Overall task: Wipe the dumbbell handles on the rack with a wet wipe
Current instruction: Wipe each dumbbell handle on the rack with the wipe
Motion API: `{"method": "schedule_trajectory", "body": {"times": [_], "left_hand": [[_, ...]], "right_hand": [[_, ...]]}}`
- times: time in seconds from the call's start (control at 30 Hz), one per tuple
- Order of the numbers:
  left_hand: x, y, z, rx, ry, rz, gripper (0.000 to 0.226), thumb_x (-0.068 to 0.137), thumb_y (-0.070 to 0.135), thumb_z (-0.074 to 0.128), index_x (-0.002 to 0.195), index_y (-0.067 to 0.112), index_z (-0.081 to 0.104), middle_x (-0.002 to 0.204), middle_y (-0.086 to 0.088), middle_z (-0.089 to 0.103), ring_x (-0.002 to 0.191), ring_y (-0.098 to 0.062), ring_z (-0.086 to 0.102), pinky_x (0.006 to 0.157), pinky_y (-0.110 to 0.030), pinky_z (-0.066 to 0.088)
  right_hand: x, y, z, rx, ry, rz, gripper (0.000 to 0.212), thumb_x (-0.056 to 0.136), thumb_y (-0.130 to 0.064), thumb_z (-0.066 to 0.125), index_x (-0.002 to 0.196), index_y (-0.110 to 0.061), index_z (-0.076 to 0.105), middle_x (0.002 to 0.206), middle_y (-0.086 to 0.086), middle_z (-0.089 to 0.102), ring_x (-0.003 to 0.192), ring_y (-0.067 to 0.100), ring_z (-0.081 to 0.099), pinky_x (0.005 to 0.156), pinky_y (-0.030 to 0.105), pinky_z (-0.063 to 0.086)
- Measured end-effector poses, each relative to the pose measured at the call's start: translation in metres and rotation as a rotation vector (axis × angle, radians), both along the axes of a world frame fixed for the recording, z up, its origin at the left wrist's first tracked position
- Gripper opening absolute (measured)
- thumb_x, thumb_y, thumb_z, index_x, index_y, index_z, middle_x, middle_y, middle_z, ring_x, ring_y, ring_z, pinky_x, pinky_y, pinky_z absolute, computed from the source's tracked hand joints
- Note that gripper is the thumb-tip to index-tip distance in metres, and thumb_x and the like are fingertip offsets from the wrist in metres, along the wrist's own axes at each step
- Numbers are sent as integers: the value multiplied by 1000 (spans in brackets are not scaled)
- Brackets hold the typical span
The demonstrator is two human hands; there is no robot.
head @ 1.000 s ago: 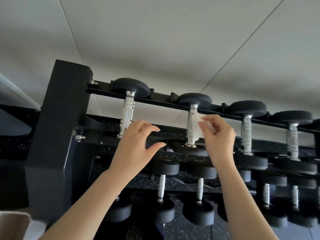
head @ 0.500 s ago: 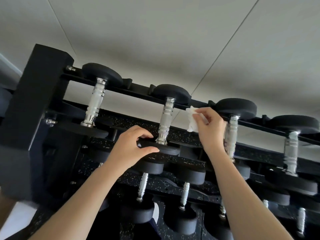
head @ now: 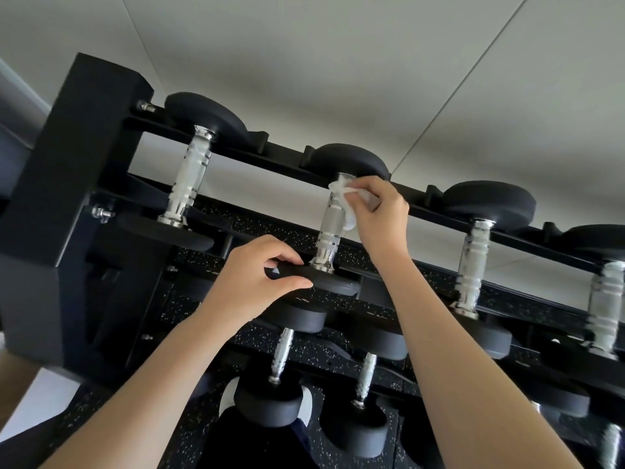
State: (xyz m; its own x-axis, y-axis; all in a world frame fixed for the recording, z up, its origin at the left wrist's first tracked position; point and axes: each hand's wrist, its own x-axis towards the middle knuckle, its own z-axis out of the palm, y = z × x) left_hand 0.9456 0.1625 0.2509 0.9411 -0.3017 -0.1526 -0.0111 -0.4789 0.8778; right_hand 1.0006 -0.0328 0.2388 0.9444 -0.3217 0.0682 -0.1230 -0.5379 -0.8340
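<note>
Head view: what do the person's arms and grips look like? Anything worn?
Left grip and right grip are bare human hands, with no gloves, rings or tape visible. Left forearm and right forearm are bare too, with no sleeves, watch or bands up to the frame edge. No cables or markings.

Right hand [head: 380, 214]: pinches a crumpled white wipe [head: 343, 189] against the top of the second handle [head: 328, 231], just under its far disc [head: 348, 160].
Left hand [head: 250, 282]: fingers above and thumb below, gripping the rim of the same dumbbell's near disc [head: 333, 282].
Rack [head: 77, 164]: black, its top row holding dumbbells [head: 189, 177] with chrome handles (the rightmost ones blurred); more rows sit lower down.
</note>
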Motion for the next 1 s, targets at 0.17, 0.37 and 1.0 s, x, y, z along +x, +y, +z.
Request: {"method": "schedule_trajectory", "body": {"times": [0.17,0.37,1.0], "left_hand": [[2,1,-2,-29,-11,-9,19,68,20,81,85,17,72,89,8,65,87,-2,60,82,-11,46],[1,1,-6,-49,-37,2,22,65,20,83,85,17,72,88,7,65,87,-2,60,81,-13,48],[0,0,-7,-54,-38,15,22,67,17,82,86,18,72,88,8,65,88,-5,61,80,-14,49]], "right_hand": [[-22,0,2,-17,120,168,8,82,-9,68,88,-14,70,97,-5,65,86,-12,50,73,-5,33],[-50,1,-4,-108,156,372,9,77,-10,74,79,-19,72,83,-17,60,83,-14,53,76,0,35],[-65,-11,-12,195,282,290,19,78,-1,71,77,-20,68,89,0,71,89,11,67,82,31,54]]}}
